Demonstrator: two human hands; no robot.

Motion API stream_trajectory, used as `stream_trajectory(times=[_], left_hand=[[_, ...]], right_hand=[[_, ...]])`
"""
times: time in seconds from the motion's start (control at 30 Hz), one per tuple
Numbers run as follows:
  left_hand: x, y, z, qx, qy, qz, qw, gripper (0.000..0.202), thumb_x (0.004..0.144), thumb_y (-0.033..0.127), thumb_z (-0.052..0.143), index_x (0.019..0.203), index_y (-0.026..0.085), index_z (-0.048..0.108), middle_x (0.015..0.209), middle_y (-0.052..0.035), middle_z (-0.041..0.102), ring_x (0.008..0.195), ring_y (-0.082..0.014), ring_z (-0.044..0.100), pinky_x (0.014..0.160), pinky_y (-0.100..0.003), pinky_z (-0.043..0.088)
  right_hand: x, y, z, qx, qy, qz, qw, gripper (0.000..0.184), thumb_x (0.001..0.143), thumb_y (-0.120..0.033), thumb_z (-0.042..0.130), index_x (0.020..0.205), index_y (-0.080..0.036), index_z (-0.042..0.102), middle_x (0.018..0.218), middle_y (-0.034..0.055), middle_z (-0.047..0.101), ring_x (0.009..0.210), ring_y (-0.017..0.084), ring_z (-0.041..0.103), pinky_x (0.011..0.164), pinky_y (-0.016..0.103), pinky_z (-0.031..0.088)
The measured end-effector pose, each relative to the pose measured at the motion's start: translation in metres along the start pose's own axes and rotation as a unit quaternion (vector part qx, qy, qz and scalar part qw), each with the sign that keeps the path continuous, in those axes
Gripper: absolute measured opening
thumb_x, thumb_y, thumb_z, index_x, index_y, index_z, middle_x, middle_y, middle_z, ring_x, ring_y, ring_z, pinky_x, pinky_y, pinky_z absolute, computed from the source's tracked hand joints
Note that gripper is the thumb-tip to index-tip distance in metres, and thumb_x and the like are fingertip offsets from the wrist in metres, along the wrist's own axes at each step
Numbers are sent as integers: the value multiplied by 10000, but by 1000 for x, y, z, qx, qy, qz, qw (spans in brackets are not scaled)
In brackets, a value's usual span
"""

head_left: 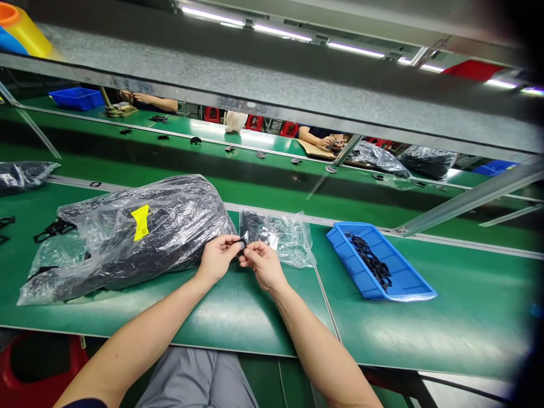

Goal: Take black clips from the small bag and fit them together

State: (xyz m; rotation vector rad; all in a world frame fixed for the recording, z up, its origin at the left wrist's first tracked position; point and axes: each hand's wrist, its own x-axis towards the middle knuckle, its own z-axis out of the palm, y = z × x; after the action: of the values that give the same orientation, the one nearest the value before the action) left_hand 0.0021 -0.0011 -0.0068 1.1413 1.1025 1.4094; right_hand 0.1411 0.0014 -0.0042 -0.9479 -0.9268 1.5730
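My left hand [220,258] and my right hand [264,262] meet above the green bench, both closed in a pinch on one small black part [242,245]. Fingers cover most of that part, so its full shape is hidden. Left of my hands lies a large clear plastic bag [182,221] full of black parts, with a yellow label [141,221] on it. Just behind my right hand rests a smaller clear bag [293,238] holding small dark pieces. To the right stands a blue tray [408,277] with several black parts [369,260] in it.
Loose black parts [55,228] lie by the big bag's mouth. Beyond the green bench [255,323], a conveyor belt [280,181] carries spaced dark pieces. A metal shelf [255,85] crosses overhead, with a slanting metal strut [467,195] at right. Across the belt, co-workers' hands [329,141] handle items.
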Motion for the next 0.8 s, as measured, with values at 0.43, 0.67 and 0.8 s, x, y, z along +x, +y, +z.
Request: stream_trajectory(times=[0.43,0.67,0.8], left_hand=[[-2,1,1,42,-15,23,999,200,765,299,668,901,154,680,836,-40,698,736,-144,638,704,-264,520],[-7,0,2,100,-33,62,992,189,798,305,634,911,162,686,895,-52,712,792,-169,662,754,-284,534],[-8,3,2,114,-32,74,990,181,803,298,630,912,167,688,891,-51,715,787,-169,669,747,-284,541]], right_hand=[[-6,0,-5,-307,61,-279,908,97,823,-302,617,854,-214,642,902,53,633,823,176,618,684,299,544],[-8,-5,-7,-378,45,-351,856,66,862,-217,557,861,-227,622,861,38,615,796,166,590,694,302,513],[-9,-9,-7,-410,37,-361,837,60,860,-227,548,839,-238,604,839,44,615,783,181,577,713,324,499]])
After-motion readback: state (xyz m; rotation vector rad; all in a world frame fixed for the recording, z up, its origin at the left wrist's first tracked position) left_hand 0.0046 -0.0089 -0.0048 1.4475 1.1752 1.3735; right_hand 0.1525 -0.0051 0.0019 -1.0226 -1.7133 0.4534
